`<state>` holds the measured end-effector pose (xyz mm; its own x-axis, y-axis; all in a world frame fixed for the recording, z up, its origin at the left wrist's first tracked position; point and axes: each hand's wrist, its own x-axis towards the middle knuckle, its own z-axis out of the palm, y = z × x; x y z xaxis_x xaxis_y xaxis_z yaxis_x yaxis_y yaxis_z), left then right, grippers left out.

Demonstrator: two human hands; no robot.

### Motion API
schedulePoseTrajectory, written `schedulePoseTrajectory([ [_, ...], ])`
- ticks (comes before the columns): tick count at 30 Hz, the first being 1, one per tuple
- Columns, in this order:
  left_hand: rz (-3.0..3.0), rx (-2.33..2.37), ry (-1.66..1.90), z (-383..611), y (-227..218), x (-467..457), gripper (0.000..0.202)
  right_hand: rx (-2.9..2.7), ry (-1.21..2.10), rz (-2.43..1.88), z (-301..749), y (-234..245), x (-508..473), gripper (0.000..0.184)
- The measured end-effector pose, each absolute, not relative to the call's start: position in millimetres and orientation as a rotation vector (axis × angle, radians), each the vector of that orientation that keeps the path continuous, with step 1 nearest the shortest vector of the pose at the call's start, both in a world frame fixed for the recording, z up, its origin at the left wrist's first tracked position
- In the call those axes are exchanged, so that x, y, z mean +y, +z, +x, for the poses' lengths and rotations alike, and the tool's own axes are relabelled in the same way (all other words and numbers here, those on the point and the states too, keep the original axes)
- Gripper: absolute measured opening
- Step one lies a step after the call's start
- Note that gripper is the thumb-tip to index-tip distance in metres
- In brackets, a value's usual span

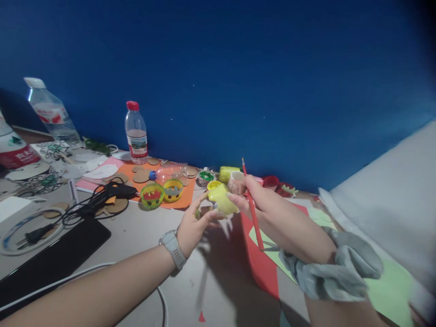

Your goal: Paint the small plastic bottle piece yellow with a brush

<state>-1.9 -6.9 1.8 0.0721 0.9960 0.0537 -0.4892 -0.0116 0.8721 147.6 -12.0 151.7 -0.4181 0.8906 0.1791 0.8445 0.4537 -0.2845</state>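
Note:
My left hand (195,222), with a grey watch at the wrist, is closed around a small yellow cup-like piece (223,200), which is tilted. A slim red stick with a pointed tip (252,209), pencil-like or brush-like, is gripped in my right hand (260,200), point upward. The right fingertips reach the right side of the yellow piece; whether they press on it I cannot tell. Just behind is a pale speckled cup (237,182). Beyond it lies another yellow piece (229,172), beside a round container with green inside (206,178).
Two decorated yellow-green cups (152,196) stand on orange paper (184,197). A red-capped bottle (136,136) stands behind. Black cable (102,197) and a black phone-like slab (57,259) lie left. Red paper (260,259) and green paper (388,290) are right. A blue wall (218,81) rises behind.

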Motion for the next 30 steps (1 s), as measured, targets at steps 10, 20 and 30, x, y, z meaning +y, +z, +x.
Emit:
schedulePoseTrajectory([
  [10,0.912,0.759,1.436,-3,2,-11,0.07,-2.41,0.416,-1.474,151,149,-1,0.027],
  [20,0.921,0.828,1.466,-3,6,-14,0.067,-2.431,0.446,-1.355,143,141,0,0.028],
  [30,0.966,0.75,1.519,-3,0,-12,0.06,-2.436,0.433,-1.421,138,139,-1,0.03],
])
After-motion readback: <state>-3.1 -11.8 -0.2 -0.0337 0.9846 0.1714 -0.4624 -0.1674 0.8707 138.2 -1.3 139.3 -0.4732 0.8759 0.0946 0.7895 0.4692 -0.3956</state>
